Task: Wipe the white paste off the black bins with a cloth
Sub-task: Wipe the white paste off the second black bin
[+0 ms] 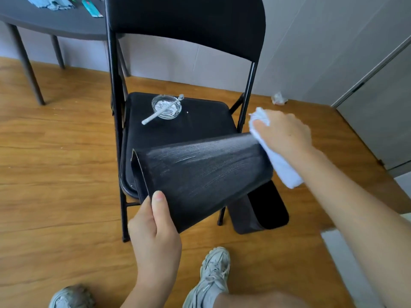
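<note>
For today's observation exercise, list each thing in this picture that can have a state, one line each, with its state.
Held bin: tipped on its side over the chair, streaked with white smear.
Second bin: on the floor, open.
Cloth: bunched, at the held bin's base end.
Left hand: grips the held bin's rim.
Right hand: grips the cloth.
Glass dish: on the chair seat, holds white paste.

My view is bright and evenly lit by soft daylight, with only faint shadows under the chair [178, 121] on the floor [55, 152]. The wide lens bends the wall [311, 52] and bench [44, 21] at the edges. The shoes [213, 276] at the bottom look soft and smeared.
</note>
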The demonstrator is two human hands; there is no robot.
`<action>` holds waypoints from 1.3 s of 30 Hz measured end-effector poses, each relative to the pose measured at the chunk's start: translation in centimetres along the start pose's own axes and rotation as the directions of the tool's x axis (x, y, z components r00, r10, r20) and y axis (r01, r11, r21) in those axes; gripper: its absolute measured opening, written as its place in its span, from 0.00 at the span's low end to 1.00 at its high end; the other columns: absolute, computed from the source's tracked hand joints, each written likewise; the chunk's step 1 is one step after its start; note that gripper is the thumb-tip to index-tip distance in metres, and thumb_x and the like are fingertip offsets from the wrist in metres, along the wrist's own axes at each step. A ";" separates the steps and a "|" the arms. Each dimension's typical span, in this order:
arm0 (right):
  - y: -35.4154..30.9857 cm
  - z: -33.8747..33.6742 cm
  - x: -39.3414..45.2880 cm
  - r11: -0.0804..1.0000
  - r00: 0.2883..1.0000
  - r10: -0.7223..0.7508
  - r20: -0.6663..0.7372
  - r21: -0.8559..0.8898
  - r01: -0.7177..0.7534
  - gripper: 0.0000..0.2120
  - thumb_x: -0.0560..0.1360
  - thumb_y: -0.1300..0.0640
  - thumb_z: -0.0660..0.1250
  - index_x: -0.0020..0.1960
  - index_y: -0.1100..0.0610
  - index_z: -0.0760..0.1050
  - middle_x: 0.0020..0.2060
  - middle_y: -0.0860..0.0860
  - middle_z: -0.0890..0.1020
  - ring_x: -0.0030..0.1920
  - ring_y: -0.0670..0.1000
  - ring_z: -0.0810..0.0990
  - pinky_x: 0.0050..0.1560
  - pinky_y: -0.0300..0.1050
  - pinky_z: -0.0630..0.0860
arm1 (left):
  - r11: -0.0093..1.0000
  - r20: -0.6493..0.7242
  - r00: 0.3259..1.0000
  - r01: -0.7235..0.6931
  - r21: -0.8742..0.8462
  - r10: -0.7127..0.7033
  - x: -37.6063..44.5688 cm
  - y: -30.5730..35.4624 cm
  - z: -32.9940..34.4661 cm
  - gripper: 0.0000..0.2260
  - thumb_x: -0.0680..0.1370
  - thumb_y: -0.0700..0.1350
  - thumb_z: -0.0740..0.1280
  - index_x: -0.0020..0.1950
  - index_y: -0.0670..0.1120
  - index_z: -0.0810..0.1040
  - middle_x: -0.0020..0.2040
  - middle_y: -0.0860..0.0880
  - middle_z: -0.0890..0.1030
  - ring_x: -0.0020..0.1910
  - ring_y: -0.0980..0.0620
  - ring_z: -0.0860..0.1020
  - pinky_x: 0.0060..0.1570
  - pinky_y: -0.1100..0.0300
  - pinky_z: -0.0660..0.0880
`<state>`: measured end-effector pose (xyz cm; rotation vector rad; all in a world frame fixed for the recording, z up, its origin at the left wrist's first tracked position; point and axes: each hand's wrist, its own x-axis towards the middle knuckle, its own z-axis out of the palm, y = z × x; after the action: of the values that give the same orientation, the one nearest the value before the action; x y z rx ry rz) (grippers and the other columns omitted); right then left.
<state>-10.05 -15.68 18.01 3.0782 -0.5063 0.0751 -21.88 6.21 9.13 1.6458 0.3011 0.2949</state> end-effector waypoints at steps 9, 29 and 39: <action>4.8 0.9 -4.6 0.951 0.985 0.146 -0.089 0.289 -0.114 0.17 0.79 0.44 0.55 0.48 0.57 0.72 0.39 0.51 0.76 0.39 0.54 0.72 0.39 0.48 0.70 | 0.999 0.061 0.997 -0.047 -0.020 0.048 1.5 0.6 -0.4 0.19 0.81 0.49 0.55 0.32 0.48 0.56 0.25 0.55 0.60 0.25 0.58 0.59 0.24 0.68 0.56; -13.8 2.0 -12.1 0.794 0.778 -0.493 -0.389 0.165 0.585 0.13 0.70 0.46 0.71 0.46 0.54 0.73 0.35 0.50 0.72 0.29 0.54 0.75 0.23 0.41 0.62 | 0.992 0.032 0.997 0.068 -0.106 -0.065 1.9 -0.1 0.0 0.29 0.83 0.37 0.57 0.23 0.54 0.61 0.20 0.55 0.62 0.23 0.59 0.58 0.24 0.65 0.56; -1.3 2.8 -6.0 0.936 0.936 -0.094 -0.341 0.290 0.199 0.11 0.80 0.44 0.57 0.47 0.51 0.67 0.33 0.43 0.69 0.32 0.39 0.67 0.28 0.33 0.57 | 0.996 0.098 0.992 -0.083 -0.029 0.085 -0.6 -0.9 -0.8 0.20 0.78 0.56 0.55 0.30 0.46 0.59 0.25 0.54 0.65 0.25 0.58 0.64 0.24 0.64 0.56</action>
<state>-15.19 -12.56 14.85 3.2980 -0.2638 0.7144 -22.72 6.82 8.29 1.6455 0.1533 0.2781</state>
